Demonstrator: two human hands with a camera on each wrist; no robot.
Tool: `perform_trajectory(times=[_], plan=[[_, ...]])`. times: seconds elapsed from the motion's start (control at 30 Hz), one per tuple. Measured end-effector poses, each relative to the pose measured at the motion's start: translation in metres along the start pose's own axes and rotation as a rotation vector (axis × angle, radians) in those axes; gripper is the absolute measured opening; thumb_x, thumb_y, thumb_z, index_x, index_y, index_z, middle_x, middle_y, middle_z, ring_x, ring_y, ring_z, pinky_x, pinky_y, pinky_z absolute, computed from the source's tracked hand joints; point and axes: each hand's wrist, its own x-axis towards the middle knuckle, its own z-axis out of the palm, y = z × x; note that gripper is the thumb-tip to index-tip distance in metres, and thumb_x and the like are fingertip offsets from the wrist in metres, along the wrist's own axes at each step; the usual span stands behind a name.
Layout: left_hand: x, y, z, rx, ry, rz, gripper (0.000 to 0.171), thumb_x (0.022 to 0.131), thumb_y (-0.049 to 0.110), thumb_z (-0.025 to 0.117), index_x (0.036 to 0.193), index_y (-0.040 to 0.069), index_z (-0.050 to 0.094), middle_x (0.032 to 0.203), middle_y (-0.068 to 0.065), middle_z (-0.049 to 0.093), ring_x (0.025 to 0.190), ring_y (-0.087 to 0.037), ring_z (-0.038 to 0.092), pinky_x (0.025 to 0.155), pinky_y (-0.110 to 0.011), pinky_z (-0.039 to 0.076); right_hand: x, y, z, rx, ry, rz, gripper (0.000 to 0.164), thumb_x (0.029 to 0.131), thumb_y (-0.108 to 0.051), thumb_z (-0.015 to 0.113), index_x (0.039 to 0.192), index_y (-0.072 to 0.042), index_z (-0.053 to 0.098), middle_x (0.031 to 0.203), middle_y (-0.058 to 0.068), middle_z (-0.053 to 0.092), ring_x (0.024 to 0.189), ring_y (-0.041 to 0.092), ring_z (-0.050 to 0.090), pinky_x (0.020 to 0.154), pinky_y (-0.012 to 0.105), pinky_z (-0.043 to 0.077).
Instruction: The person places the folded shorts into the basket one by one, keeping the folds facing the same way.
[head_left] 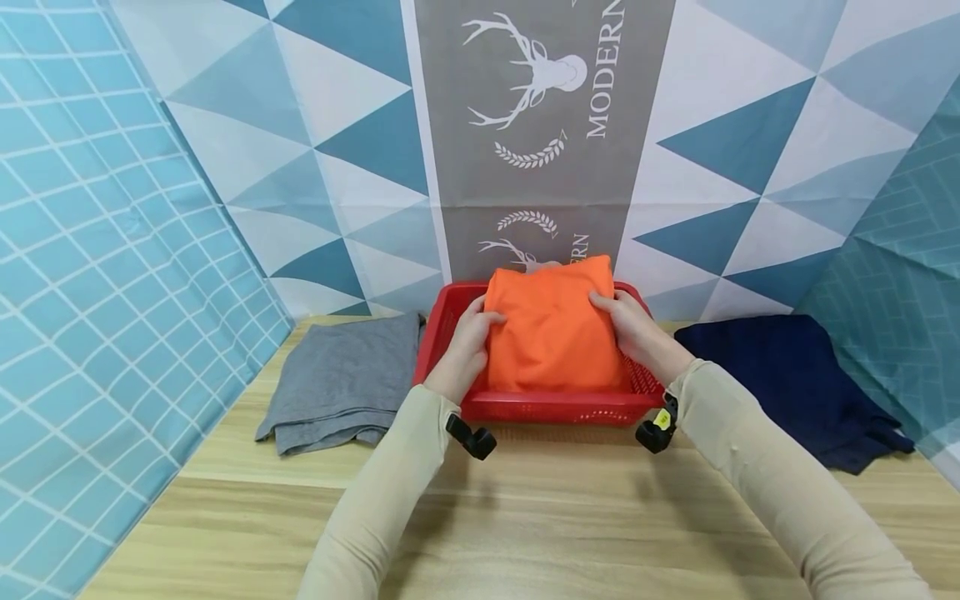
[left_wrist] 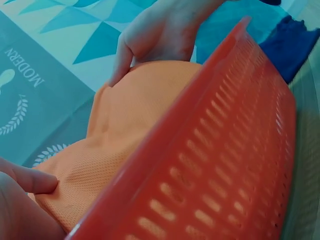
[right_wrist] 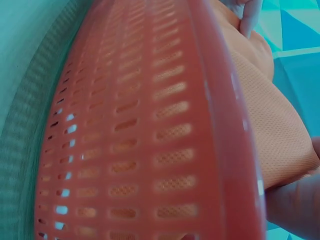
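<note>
A folded orange cloth point(head_left: 555, 333) with a fine mesh weave sits in a red plastic basket point(head_left: 555, 408), its far edge raised above the rim. My left hand point(head_left: 469, 346) grips the cloth's left side, thumb on top. On the opposite side my right hand point(head_left: 636, 329) holds the right edge the same way. In the left wrist view the cloth point(left_wrist: 135, 105) bulges between both hands behind the slotted basket wall point(left_wrist: 215, 150). Through the slots in the right wrist view, orange fabric shows inside the basket point(right_wrist: 150, 125). The fingers under the cloth are hidden.
Left of the basket lies a folded grey cloth point(head_left: 345, 379) on the wooden table point(head_left: 555, 517). To the right is a dark navy cloth point(head_left: 787, 383). A patterned wall covering point(head_left: 540, 183) rises directly behind the basket, with blue tile-print sheeting point(head_left: 97, 250) along the left.
</note>
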Motion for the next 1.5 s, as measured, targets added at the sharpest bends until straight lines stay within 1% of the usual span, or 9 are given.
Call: perform_trajectory(times=[0.2,0.3,0.4,0.53,0.73,1.17,1.37,1.43,1.5], plan=[[0.004,0.001,-0.002,0.019,0.009,0.003,0.052,0.081,0.001,0.055,0.13,0.016,0.048,0.132,-0.004,0.046,0.117,-0.024,0.042,0.102,-0.04,0.035,0.006,0.003,-0.006,-0.025,-0.017,-0.026,0.06,0.095,-0.028,0.044,0.143,-0.008,0.015,0.132,0.004,0.038,0.116,0.019,0.043,0.106,0.038,0.03],[0.005,0.0,-0.003,0.017,0.021,-0.014,0.052,0.082,0.002,0.055,0.131,0.017,0.048,0.132,-0.004,0.046,0.118,-0.024,0.042,0.102,-0.04,0.035,0.009,0.004,-0.009,-0.038,-0.014,-0.028,0.059,0.095,-0.025,0.044,0.143,-0.007,0.015,0.131,0.005,0.037,0.114,0.02,0.043,0.107,0.038,0.03],[0.005,0.0,-0.005,0.018,0.038,-0.039,0.052,0.082,0.003,0.055,0.132,0.017,0.046,0.132,-0.004,0.045,0.118,-0.024,0.041,0.102,-0.041,0.034,0.011,0.005,-0.011,-0.043,0.001,-0.032,0.057,0.094,-0.017,0.041,0.143,-0.005,0.013,0.135,0.009,0.032,0.116,0.022,0.039,0.108,0.037,0.028],[0.005,0.001,-0.007,0.03,0.062,-0.071,0.053,0.082,0.004,0.057,0.132,0.019,0.046,0.131,-0.003,0.046,0.117,-0.023,0.042,0.101,-0.041,0.035,0.012,0.005,-0.014,-0.04,0.05,-0.028,0.064,0.09,-0.009,0.039,0.143,-0.003,0.004,0.144,0.013,0.019,0.123,0.025,0.029,0.11,0.036,0.023],[0.007,0.002,-0.011,0.048,0.074,-0.08,0.05,0.084,0.004,0.055,0.132,0.018,0.046,0.131,-0.004,0.046,0.116,-0.023,0.042,0.102,-0.041,0.035,0.014,0.007,-0.019,-0.086,0.103,-0.007,0.066,0.088,-0.002,0.038,0.143,0.0,0.001,0.148,0.017,0.015,0.129,0.031,0.024,0.11,0.039,0.022],[0.006,-0.001,-0.015,0.043,0.089,-0.109,0.052,0.087,0.005,0.051,0.137,0.018,0.039,0.136,-0.005,0.04,0.12,-0.024,0.039,0.103,-0.041,0.033,0.014,0.016,-0.026,-0.16,0.107,0.045,0.074,0.088,0.001,0.038,0.144,-0.003,-0.009,0.151,0.016,0.001,0.134,0.034,0.015,0.11,0.044,0.018],[0.008,-0.003,-0.016,0.06,0.096,-0.085,0.054,0.087,0.0,0.046,0.138,0.015,0.037,0.137,-0.007,0.039,0.12,-0.025,0.038,0.103,-0.04,0.032,0.012,0.02,-0.031,-0.227,0.084,0.074,0.076,0.091,-0.004,0.039,0.144,-0.006,-0.015,0.152,0.015,-0.003,0.13,0.033,0.019,0.109,0.041,0.024],[0.008,-0.004,-0.017,0.059,0.1,-0.1,0.055,0.086,0.0,0.045,0.138,0.014,0.036,0.136,-0.007,0.039,0.119,-0.025,0.037,0.103,-0.04,0.033,0.01,0.021,-0.031,-0.247,0.076,0.085,0.076,0.092,-0.005,0.039,0.143,-0.006,-0.016,0.152,0.015,-0.002,0.122,0.03,0.028,0.102,0.034,0.033],[0.008,-0.004,-0.018,0.065,0.1,-0.127,0.052,0.086,0.001,0.046,0.136,0.013,0.037,0.134,-0.008,0.04,0.117,-0.025,0.038,0.102,-0.04,0.033,0.009,0.022,-0.032,-0.26,0.063,0.096,0.075,0.092,-0.006,0.039,0.143,-0.005,-0.016,0.151,0.016,-0.001,0.111,0.024,0.034,0.089,0.027,0.039]])
